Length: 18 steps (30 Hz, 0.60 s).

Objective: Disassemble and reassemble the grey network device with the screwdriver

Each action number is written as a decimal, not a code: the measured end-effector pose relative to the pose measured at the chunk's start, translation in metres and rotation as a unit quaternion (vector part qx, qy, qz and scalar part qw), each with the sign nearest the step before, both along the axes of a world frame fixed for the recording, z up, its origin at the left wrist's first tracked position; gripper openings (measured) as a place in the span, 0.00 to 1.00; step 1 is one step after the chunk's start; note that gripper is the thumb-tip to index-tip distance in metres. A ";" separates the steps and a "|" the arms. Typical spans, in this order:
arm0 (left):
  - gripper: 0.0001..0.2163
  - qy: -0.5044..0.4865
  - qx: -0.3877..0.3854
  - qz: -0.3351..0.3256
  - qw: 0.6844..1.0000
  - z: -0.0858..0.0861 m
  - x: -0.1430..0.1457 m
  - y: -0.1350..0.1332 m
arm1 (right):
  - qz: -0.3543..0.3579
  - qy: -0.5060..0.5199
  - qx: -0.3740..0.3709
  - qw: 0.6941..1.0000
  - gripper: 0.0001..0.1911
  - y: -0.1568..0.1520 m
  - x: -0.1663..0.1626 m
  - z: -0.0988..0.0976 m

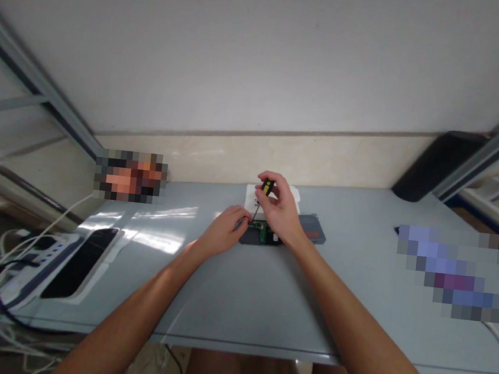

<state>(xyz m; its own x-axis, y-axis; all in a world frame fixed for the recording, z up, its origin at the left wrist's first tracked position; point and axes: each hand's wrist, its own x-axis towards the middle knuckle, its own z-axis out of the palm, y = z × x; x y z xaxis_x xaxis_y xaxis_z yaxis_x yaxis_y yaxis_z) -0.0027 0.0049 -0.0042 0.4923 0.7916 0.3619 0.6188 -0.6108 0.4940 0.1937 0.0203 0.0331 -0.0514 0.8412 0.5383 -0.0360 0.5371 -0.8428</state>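
Observation:
My right hand point(279, 209) is closed round a small screwdriver point(266, 187) with a black and yellow handle, held nearly upright with its tip down on a green circuit board point(263, 233). The board lies in a dark grey open case point(253, 238) on the grey table point(238, 293). My left hand point(226, 227) rests on the left end of the case, fingers pinched at the board's edge beside the screwdriver tip. What the fingers pinch is hidden. A grey cover with an orange label point(314, 229) lies just right of my right hand.
A white box point(251, 196) sits behind my hands. A black phone in a white tray point(78, 264) lies at the left, beside a power strip with white and black cables point(8, 280). A dark object point(436, 165) leans at the back right corner. Blurred patches cover areas at left and right.

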 end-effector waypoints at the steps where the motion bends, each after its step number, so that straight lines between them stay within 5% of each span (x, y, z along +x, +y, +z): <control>1: 0.10 0.001 -0.001 -0.001 1.000 0.000 0.000 0.000 | -0.010 -0.003 0.000 1.000 0.15 0.000 -0.001 -0.001; 18: 0.10 -0.001 0.000 0.003 1.000 -0.003 0.000 0.002 | -0.031 0.044 0.009 0.998 0.13 0.000 -0.004 -0.005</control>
<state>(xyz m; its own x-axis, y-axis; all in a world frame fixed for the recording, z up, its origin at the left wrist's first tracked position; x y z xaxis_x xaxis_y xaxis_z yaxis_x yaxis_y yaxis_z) -0.0028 0.0068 -0.0069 0.4871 0.7948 0.3619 0.6218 -0.6066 0.4953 0.1899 0.0199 0.0276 0.0496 0.8309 0.5542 -0.0759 0.5564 -0.8274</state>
